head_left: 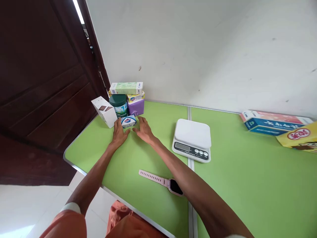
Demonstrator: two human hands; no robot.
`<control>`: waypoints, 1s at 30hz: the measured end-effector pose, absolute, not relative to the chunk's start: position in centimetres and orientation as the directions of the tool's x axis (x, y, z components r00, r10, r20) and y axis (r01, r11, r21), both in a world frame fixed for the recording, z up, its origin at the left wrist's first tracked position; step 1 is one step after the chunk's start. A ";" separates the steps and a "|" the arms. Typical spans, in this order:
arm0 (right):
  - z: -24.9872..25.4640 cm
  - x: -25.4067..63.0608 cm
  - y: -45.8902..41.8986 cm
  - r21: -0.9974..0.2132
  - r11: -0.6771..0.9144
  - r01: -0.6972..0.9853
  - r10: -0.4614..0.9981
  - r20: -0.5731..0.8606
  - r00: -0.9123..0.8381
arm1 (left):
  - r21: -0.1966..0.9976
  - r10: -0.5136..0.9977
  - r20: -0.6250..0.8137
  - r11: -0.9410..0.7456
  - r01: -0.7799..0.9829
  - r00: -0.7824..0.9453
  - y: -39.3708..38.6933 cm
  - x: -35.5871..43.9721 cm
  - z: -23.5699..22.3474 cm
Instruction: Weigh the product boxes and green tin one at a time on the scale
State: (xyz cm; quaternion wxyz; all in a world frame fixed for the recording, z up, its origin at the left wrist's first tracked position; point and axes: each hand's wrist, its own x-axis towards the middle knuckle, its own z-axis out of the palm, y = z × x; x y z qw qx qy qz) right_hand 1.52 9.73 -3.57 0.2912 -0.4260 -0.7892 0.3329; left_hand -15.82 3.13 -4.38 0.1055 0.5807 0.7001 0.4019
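A small white and blue soap box (128,121) lies at the front of a cluster of packages near the wall. My left hand (120,135) is at the box's left end, fingertips at its edge; whether they touch cannot be told. At the right end, my right hand (144,130) has its fingers spread, with a slight gap to the box. Both thumbs point toward each other in front of it. Directly behind stand a green-lidded tub (119,105) and a purple pack (136,107). A white carton (105,111) leans beside the tub, left of my left hand.
A long pale green box (126,88) tops the cluster, above a yellow soap box (135,97). On the green table (148,155) are a white kitchen scale (192,134) and a pink-strapped watch (155,178), partly under my right forearm. Blue box (269,126) and yellow bag (299,135) lie right.
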 end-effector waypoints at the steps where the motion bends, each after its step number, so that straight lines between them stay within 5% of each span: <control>1: -3.7 0.4 10.7 -0.776 0.395 0.491 0.877 0.160 -0.452 | 0.682 0.896 0.326 -0.003 0.731 -0.301 3.5 -16.0 -4.7; 10: -4.0 0.1 12.3 -0.719 0.471 0.511 0.836 0.179 -0.520 | 0.709 0.914 0.270 0.024 0.705 -0.303 4.2 -17.8 -4.5; 17: -2.0 7.2 8.1 -0.724 0.503 0.472 0.811 0.207 -0.547 | 0.825 0.988 0.124 -0.053 0.563 -0.090 2.0 -16.2 -2.1; 24: 1.4 18.2 5.2 -0.748 0.500 0.436 0.864 0.397 -0.310 | 0.814 0.952 0.255 -0.306 0.493 0.170 5.1 -7.7 1.4; 30: 0.9 26.0 5.1 -0.762 0.335 0.554 0.927 0.372 -0.050 | 0.784 0.901 0.256 -0.406 0.470 0.351 10.0 1.2 1.5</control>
